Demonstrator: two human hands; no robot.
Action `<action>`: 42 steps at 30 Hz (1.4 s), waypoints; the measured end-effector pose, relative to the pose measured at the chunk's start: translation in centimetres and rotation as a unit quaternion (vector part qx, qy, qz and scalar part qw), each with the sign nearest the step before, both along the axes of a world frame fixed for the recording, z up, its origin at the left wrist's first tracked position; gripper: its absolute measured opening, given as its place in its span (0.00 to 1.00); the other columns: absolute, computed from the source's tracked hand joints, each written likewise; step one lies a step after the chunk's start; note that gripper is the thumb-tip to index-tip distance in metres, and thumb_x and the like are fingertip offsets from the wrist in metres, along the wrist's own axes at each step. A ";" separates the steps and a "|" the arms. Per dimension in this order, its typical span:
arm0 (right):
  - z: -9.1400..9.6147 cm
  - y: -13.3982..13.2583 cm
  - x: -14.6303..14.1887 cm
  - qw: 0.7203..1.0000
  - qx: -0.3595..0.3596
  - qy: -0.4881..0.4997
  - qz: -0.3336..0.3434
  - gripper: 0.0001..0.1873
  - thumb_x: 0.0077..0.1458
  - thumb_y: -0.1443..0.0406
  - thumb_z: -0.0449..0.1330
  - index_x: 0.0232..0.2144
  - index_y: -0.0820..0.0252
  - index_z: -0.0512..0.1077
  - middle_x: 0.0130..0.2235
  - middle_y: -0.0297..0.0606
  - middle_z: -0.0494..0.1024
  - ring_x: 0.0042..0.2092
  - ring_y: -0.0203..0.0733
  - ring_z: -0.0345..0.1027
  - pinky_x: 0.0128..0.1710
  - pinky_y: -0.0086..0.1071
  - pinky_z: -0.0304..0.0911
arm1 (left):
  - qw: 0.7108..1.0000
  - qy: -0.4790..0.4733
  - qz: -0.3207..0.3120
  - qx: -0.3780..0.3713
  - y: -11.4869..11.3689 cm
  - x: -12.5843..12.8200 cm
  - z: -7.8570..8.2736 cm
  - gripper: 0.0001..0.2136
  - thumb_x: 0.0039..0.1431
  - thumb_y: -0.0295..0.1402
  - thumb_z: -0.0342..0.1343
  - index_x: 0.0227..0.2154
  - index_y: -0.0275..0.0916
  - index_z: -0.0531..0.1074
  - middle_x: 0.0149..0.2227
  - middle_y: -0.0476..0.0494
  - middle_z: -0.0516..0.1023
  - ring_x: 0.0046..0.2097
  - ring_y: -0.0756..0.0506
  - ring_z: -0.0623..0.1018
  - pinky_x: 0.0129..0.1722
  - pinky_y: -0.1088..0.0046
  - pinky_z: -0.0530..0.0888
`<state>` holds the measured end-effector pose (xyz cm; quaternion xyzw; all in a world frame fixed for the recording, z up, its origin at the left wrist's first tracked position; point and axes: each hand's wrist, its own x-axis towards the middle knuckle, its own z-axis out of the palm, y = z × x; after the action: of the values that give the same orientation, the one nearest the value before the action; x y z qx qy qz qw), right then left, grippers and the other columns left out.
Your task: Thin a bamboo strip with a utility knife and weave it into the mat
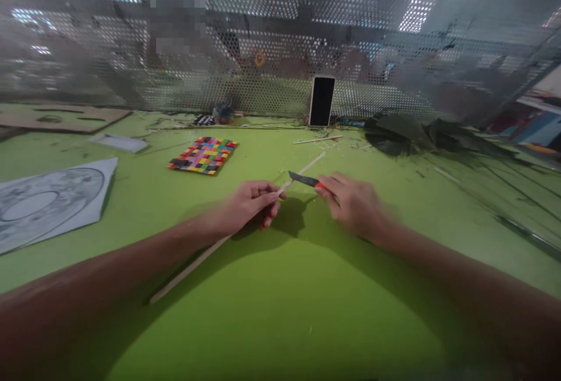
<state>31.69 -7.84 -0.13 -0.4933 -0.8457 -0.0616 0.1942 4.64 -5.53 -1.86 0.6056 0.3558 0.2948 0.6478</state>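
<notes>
Your left hand (pixel 252 203) pinches the stick (pixel 193 267), your right hand (pixel 353 203) grips the knife (pixel 302 179). You're whittling, I'd say, and the next stroke needs a shallow blade.

Pale wooden stick (pixel 236 232); dark metal blade (pixel 302 179); matt green table (pixel 280 311).

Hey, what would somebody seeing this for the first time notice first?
Dead centre on the bright green table, the left hand pinches a long thin stick while the right hand holds a red-handled knife to it. Behind them are a multicoloured woven mat, to the left, and a dark phone propped upright against the perforated screen.
</notes>
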 end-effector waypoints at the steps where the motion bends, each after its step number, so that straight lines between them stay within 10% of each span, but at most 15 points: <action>1: 0.0 0.1 0.1 1.000 0.005 -0.001 -0.008 0.20 0.72 0.61 0.49 0.49 0.66 0.79 0.35 0.43 0.79 0.27 0.36 0.62 0.24 0.30 0.51 | 1.000 -0.007 0.001 -0.004 0.0 0.0 0.0 0.06 0.69 0.32 0.55 0.40 0.33 0.73 0.25 0.53 0.73 0.21 0.56 0.71 0.20 0.80 0.66; 42: -0.1 -0.7 -0.2 1.000 0.017 -0.021 0.006 0.25 0.74 0.57 0.46 0.52 0.65 0.78 0.36 0.43 0.79 0.29 0.37 0.61 0.25 0.31 0.48 | 0.999 0.013 -0.024 0.041 0.0 -0.3 -0.1 0.10 0.69 0.37 0.57 0.43 0.35 0.74 0.29 0.50 0.76 0.24 0.55 0.72 0.23 0.79 0.69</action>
<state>31.54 -8.53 -0.27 -0.4832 -0.8516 -0.0847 0.1849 4.29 -5.56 -2.01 0.6434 0.3375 0.2857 0.6249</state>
